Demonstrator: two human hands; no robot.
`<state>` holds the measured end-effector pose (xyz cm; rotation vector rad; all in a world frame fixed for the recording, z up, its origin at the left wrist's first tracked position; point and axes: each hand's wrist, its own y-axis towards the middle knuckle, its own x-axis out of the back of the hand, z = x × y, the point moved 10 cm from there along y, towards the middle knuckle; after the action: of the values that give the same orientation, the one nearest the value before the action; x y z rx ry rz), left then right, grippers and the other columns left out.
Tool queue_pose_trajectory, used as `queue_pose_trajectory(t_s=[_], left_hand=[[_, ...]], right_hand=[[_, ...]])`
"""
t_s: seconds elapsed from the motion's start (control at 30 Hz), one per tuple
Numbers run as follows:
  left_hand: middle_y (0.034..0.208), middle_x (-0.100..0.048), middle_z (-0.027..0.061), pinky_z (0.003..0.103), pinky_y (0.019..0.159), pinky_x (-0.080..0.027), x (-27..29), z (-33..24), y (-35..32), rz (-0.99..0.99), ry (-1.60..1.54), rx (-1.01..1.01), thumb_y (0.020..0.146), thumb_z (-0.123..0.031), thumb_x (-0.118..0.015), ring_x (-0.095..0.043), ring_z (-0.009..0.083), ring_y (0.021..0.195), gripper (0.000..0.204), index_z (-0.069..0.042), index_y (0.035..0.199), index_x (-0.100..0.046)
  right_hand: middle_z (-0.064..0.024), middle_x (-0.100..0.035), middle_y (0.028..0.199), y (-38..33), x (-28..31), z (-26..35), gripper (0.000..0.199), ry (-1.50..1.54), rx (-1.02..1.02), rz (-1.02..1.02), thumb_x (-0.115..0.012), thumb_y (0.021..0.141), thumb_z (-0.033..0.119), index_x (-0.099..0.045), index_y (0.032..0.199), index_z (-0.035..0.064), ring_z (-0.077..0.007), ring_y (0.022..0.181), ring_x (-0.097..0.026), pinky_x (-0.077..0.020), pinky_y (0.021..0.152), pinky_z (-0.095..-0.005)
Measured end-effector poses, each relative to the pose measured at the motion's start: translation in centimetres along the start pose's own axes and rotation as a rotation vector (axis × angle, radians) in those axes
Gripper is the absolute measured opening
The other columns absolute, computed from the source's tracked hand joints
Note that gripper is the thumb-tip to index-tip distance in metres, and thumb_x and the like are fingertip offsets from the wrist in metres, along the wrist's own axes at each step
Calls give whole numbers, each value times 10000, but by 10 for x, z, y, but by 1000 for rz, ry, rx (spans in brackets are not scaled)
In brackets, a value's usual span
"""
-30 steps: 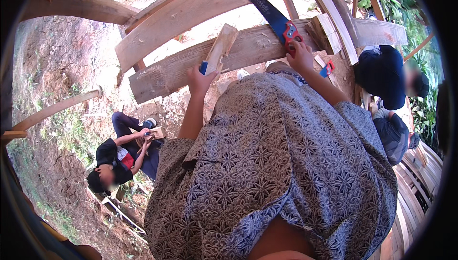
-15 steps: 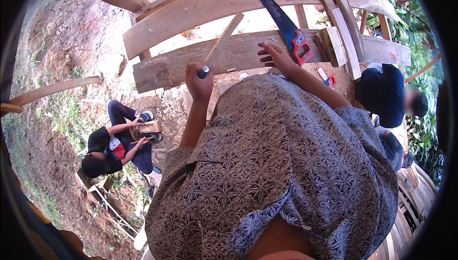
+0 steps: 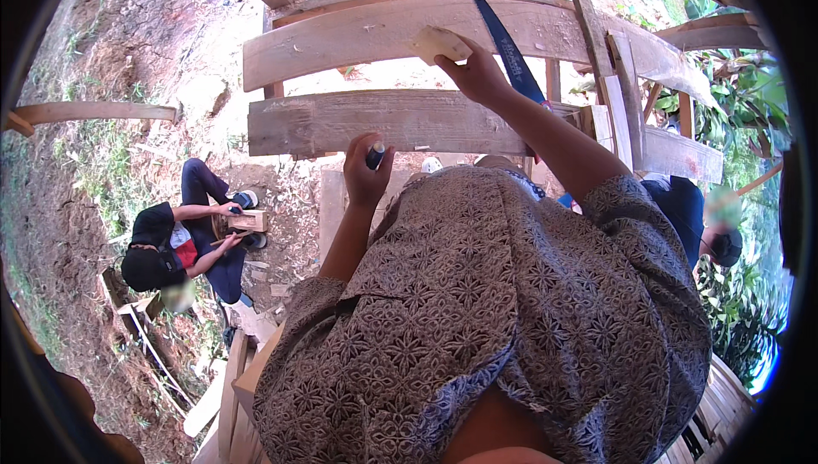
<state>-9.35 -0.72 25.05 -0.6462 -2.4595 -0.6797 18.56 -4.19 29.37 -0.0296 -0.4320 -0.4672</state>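
My left hand (image 3: 368,171) is closed round a short dark handle (image 3: 375,155) with a pale round end, just at the near edge of the lower plank (image 3: 324,123). The rest of that tool is hidden by my fingers. Farther out, my right hand (image 3: 479,74) grips a short pale piece of wood (image 3: 438,44) over the upper plank (image 3: 341,42). Beside that hand lies a handsaw (image 3: 509,53), its dark blade across the planks. My right forearm hides most of the saw's handle.
Wood strips (image 3: 620,97) cross the planks at the right. On the ground to the left, a seated person (image 3: 158,247) works on a wooden block (image 3: 249,221). Another person (image 3: 677,208) is at the right, partly hidden. Boards (image 3: 234,404) stand near my lower left.
My right hand, open beside the saw handle before, has moved farther out and now grips the piece of wood. The thin wood seen by my left hand is gone from there. My view has shifted.
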Motion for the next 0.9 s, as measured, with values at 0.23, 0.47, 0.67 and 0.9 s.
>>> queue_pose_trajectory(t_s=[0.23, 0.47, 0.67, 0.9], left_hand=[[884, -706, 123, 377, 771, -538, 27, 35, -26, -181, -67, 266, 928, -107, -730, -689, 269, 825, 114, -22, 990, -685], [1036, -634, 177, 435, 851, -503, 31, 48, -48, -104, 74, 353, 915, -128, -728, -632, 324, 952, 272, -12, 1130, -607], [1241, -454, 316, 535, 999, -429, 5, 125, -48, -51, 141, 475, 884, -55, -622, -507, 469, 1146, 434, 52, 1242, -401], [1095, -607, 235, 561, 939, -458, 36, 166, 68, -15, 238, 484, 926, -214, -677, -582, 452, 1085, 398, -19, 1231, -511]], right_hand=[[-112, -304, 1649, -10, -115, -83, 790, -693, 124, 370, -745, 880, 140, -395, 1572, 287, -363, 1513, -329, -441, 1176, -470], [-219, -248, 1675, -55, -129, -102, 825, -458, 50, 369, -768, 884, 304, -361, 1602, 279, -454, 1517, -295, -352, 1204, -526], [-253, -524, 1498, -97, -39, -145, 575, -375, -133, 287, -737, 919, 308, -590, 1442, 121, -411, 1407, -494, -401, 1164, -469], [-149, -724, 1213, -195, 67, -228, 435, -289, -489, 79, -695, 963, 271, -662, 1333, 45, -212, 1102, -679, -509, 966, -349]])
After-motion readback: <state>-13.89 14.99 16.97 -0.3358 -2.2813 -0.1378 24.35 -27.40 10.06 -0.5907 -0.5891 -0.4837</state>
